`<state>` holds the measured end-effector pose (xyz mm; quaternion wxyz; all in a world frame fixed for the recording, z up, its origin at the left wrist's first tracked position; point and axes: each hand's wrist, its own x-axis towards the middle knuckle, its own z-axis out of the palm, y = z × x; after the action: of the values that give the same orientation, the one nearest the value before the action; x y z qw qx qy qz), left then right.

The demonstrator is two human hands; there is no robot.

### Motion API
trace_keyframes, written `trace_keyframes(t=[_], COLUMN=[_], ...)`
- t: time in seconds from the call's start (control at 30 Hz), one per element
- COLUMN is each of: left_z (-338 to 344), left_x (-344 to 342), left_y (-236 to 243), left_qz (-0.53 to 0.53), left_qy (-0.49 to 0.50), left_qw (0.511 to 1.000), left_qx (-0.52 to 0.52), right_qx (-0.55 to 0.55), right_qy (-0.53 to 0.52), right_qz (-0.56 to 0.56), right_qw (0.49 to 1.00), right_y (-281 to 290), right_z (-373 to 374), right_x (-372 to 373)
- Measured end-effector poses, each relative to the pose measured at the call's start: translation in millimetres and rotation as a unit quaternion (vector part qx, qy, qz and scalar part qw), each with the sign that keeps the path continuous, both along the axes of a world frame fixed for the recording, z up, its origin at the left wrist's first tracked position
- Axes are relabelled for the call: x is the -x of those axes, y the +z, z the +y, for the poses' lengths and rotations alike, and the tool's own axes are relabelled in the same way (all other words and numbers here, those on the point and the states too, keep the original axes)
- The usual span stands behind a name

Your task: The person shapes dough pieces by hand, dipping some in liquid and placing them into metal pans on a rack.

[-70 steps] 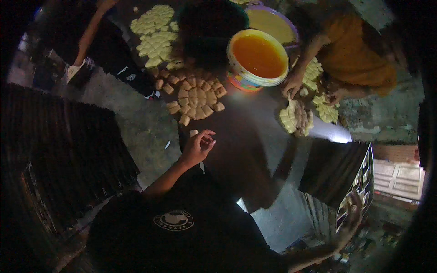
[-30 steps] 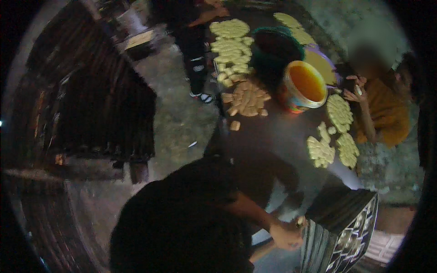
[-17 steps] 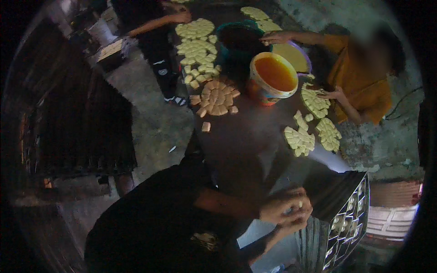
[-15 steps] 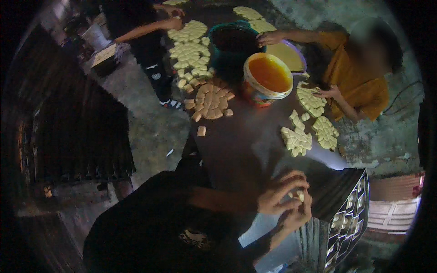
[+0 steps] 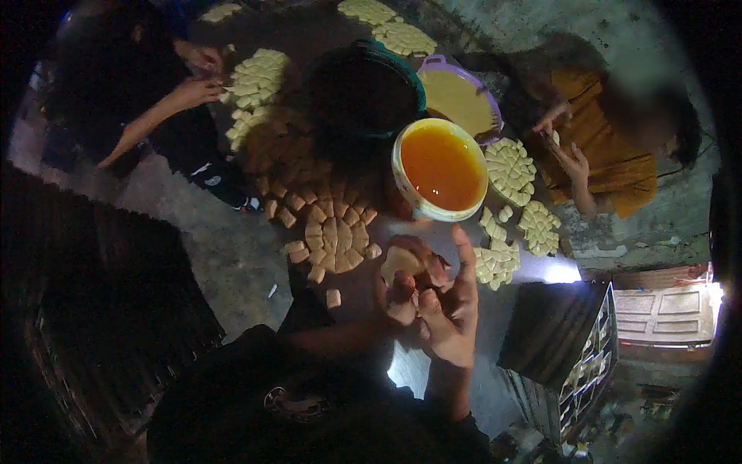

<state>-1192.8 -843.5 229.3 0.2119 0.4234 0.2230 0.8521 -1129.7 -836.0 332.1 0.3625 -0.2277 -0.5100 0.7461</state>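
My left hand (image 5: 399,298) is curled near the table's front edge, with a pale, flattened piece of dough (image 5: 403,261) against its palm and fingers. My right hand (image 5: 454,313) meets it from the right, its index finger stretched upward and its thumb apart, pointing toward the left fingers. Some of the right fingers are hidden where the hands overlap. Just beyond both hands stands a white-rimmed bucket (image 5: 397,166) of orange liquid. Left of them lies a round cluster of tan dough pieces (image 5: 338,240), with loose pieces around it.
A dark green tub (image 5: 421,97) and a purple basin (image 5: 495,116) of yellowish contents stand farther back. Pale cut dough (image 5: 510,172) lies at right. Two people work at the table's sides. A dark rack (image 5: 553,332) stands at right, corrugated dark panels (image 5: 108,263) at left.
My hands have moved up and left, nearer the bucket, and the dough now appears flattened. The person at right has drawn a hand back from the tub. The whole view has shifted.
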Motion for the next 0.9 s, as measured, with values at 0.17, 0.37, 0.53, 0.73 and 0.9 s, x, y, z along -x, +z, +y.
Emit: trace_keyframes(t=[0.17,0.37,0.53,0.73,0.9], left_z=[0,-26,-34,-38,-34], left_x=[44,78,104,118,123], left_y=[-40,-80,-84,-85,-41], left_qz=[-0.090,-0.168,-0.140,-0.129,-0.070], left_qy=[-0.040,-0.171,-0.166,-0.108,-0.100], left_qw=[0.972,0.886,0.858,0.888,0.896], left_qx=[0.215,0.397,0.465,0.429,0.427], right_qx=[-0.156,-0.603,-0.723,-0.253,-0.063], right_qy=[0.054,0.116,0.116,0.056,0.019], right_qz=[-0.225,-0.462,-0.396,-0.472,-0.296], right_qw=[0.960,0.641,0.554,0.843,0.953], right_y=[-5,-51,-98,-76,-48], right_z=[68,153,187,182,148], right_x=[43,101,99,106,86])
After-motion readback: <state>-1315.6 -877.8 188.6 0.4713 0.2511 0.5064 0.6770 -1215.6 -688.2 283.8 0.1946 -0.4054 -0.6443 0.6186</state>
